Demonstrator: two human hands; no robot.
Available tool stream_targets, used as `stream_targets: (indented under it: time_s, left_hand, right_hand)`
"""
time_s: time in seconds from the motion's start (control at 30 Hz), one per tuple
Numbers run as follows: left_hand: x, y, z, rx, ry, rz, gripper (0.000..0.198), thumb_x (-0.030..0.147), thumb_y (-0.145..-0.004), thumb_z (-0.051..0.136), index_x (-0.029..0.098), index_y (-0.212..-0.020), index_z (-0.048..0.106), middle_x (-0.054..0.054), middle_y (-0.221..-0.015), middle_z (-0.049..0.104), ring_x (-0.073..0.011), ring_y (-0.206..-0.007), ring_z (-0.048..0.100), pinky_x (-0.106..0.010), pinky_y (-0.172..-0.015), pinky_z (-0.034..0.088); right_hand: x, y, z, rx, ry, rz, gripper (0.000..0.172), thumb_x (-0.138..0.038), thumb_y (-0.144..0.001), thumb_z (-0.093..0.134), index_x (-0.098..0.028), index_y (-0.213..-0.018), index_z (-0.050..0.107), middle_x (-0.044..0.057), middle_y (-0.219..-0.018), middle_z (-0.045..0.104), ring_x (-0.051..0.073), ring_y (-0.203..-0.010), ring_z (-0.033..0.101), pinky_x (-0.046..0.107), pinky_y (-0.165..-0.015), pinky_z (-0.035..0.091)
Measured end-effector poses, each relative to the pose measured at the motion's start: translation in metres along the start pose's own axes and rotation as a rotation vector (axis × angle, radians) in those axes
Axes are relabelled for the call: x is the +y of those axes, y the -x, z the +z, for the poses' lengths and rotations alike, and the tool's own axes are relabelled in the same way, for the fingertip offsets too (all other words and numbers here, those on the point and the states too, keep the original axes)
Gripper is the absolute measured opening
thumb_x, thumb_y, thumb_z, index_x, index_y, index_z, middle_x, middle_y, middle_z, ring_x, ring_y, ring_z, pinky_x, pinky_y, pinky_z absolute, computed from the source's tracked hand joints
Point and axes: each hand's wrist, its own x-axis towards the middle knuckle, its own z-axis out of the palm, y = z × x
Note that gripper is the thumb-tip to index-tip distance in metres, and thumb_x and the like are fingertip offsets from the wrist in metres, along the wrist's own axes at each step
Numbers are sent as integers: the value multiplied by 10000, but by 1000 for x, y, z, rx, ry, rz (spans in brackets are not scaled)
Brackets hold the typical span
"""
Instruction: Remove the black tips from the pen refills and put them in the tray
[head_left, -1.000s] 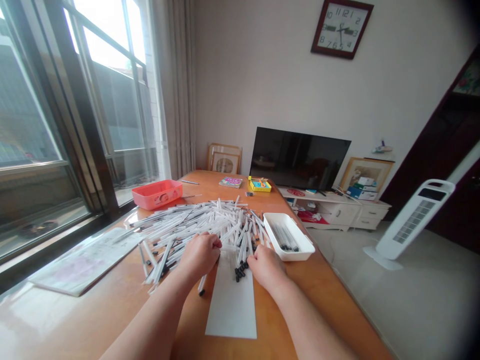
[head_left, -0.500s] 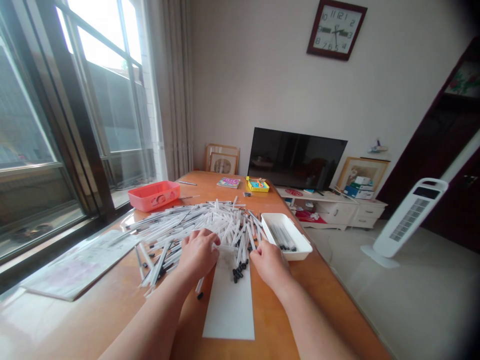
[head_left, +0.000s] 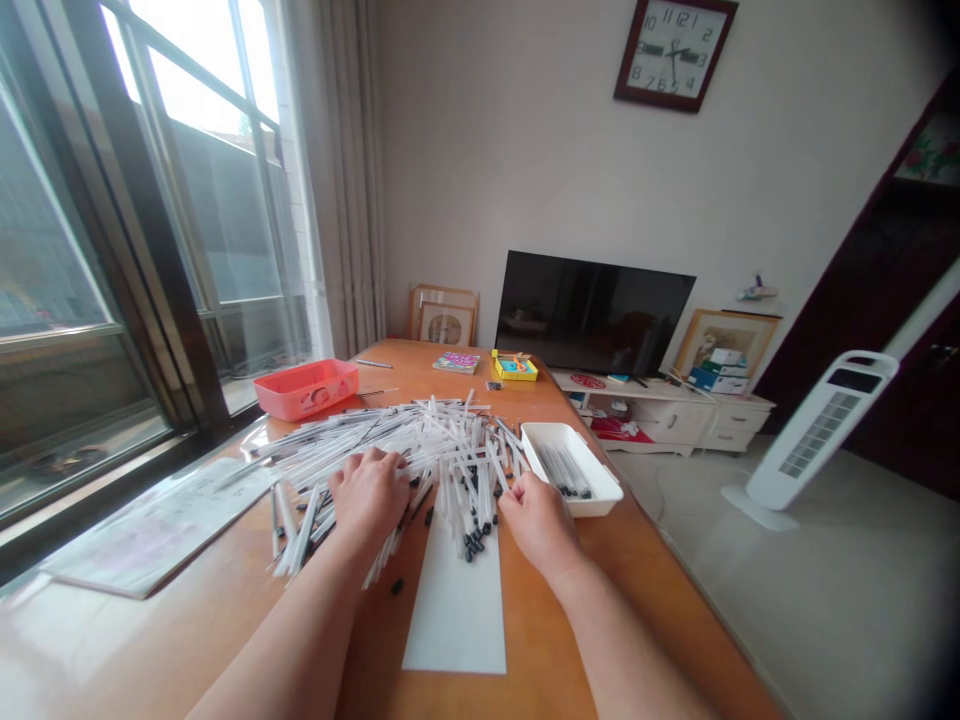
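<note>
A large heap of clear and white pen barrels (head_left: 322, 445) with dark ends spreads over the wooden table. My left hand (head_left: 371, 495) lies on the near side of this heap, palm down, its fingers bent and partly apart; their tips are hidden. My right hand (head_left: 536, 515) is closed at the heap's right edge, thumb against fingers. One barrel's end meets its fingertips, but what it holds is hidden. Between the hands, several barrels with black caps (head_left: 474, 543) lie across the far end of a white strip (head_left: 456, 625). A loose black cap (head_left: 397, 587) sits left of the strip.
Right of the heap stands a white tray (head_left: 611, 492) with dark-tipped barrels inside. A red plastic box (head_left: 307, 392) is at the back left. A booklet (head_left: 157, 530) lies at left. Farther back are a yellow box (head_left: 515, 368) and a colourful book (head_left: 456, 362).
My left hand has moved left, off the strip and onto the heap. More barrels now show on the strip's far end. My right hand has stayed nearly still.
</note>
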Motion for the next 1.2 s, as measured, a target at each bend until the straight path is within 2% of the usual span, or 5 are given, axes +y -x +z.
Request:
stream_targets:
  time_s: [0.33, 0.47, 0.73, 1.0, 1.2]
  left_hand:
    - [-7, -5, -3, 36, -64, -109, 325, 346, -888, 454, 299, -1121, 675, -122, -1204, 637, -368, -1177, 464, -516, -913, 329]
    - [4, -2, -9, 37, -4, -5, 237, 306, -855, 490, 293, -988, 686, -90, -1229, 624, -352, -1197, 446, -493, -916, 344]
    - [22, 13, -12, -102, -1, 188, 121, 302, -759, 610, 261, -687, 698, -82, -1155, 630, -346, -1181, 421, -484, -935, 345]
    - [17, 12, 1, -53, -47, 205, 159, 301, -768, 608, 248, -653, 703, -113, -1179, 625, -400, -1315, 359, -527, -1013, 288]
    - [18, 12, 6, -43, -77, 221, 181, 245, -786, 566, 236, -660, 696, -122, -1179, 634, -375, -1316, 360, -501, -1026, 297]
  right_hand:
    - [1, 2, 0, 10, -20, -21, 139, -262, -803, 590, -219, -678, 545, -19, -615, 560, 137, -578, 451, 254, -559, 265]
    - [2, 2, 1, 15, -35, -25, 154, -269, -798, 591, -221, -668, 525, -23, -621, 569, 134, -575, 448, 253, -555, 264]
    - [0, 2, 1, 11, -14, -31, 135, -274, -818, 589, -216, -698, 568, -11, -642, 596, 138, -597, 486, 251, -558, 267]
    - [3, 1, 3, 9, -42, -36, 134, -276, -822, 578, -214, -704, 568, -4, -661, 618, 139, -610, 523, 247, -567, 282]
    - [4, 1, 4, 13, -62, -44, 135, -276, -829, 564, -215, -708, 579, -7, -643, 617, 141, -614, 532, 249, -573, 285]
